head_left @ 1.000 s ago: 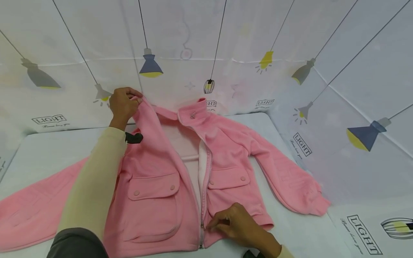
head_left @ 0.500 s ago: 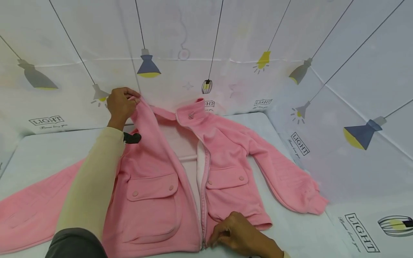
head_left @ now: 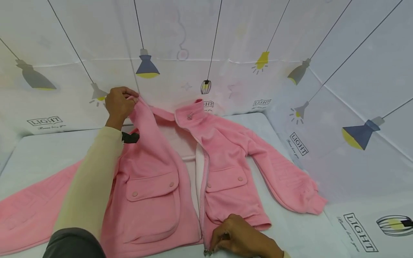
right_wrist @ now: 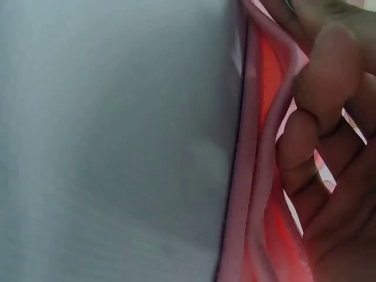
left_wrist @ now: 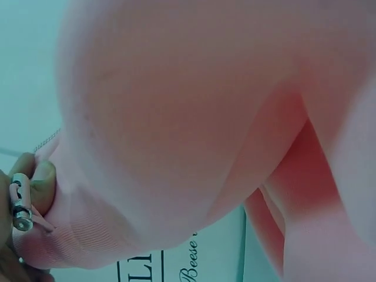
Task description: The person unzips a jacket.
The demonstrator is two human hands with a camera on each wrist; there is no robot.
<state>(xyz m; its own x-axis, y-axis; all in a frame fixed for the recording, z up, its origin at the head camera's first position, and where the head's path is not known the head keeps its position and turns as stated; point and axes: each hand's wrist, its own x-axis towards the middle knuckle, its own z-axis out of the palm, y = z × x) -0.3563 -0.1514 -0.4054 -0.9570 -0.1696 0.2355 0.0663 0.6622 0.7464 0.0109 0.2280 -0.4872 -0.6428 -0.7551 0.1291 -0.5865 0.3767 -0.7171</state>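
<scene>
A pink jacket [head_left: 151, 215] lies front up, its light lining showing between the two front halves. My left hand [head_left: 120, 104] pinches the collar's left end and holds it raised against the wall. In the left wrist view, the thumb [left_wrist: 44, 179] presses the ribbed collar beside a silver cord toggle [left_wrist: 22, 202]. At the bottom hem, my right hand [head_left: 237, 236] pinches the lower end of the zipper [head_left: 207, 252] on the right front half. Its curled fingers [right_wrist: 299, 141] lie against the folded pink edge in the right wrist view.
The jacket lies on a white table [head_left: 61, 147]. Behind and to the right rise white walls [head_left: 174, 32] printed with hanging lamps. One sleeve [head_left: 287, 175] stretches to the right; the other [head_left: 38, 204] passes under my left forearm.
My right hand has moved down along the zipper to the hem. The front halves, joined near the bottom earlier, now part there. My left hand keeps its hold on the collar.
</scene>
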